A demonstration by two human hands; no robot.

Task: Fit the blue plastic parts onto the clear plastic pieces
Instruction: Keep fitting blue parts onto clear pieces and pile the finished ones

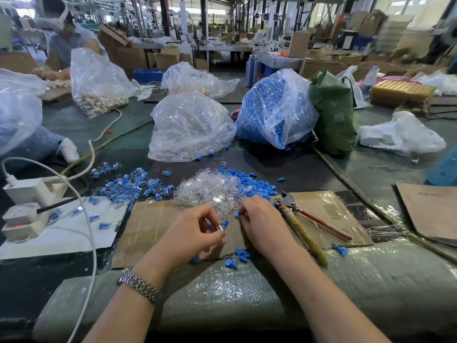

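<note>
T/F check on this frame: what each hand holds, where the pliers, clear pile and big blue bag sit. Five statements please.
1. The right hand pinches a blue part. True.
2. The left hand is open and holds nothing. False: its fingers pinch a small clear piece.
3. The pliers lie to the right of the right hand, on the cardboard sheet. True.
4. The pile of clear pieces sits inside a tray. False: it lies loose at the cardboard's far edge.
5. The bag of blue parts stands to the left of the bag of clear pieces. False: it stands to its right.
</note>
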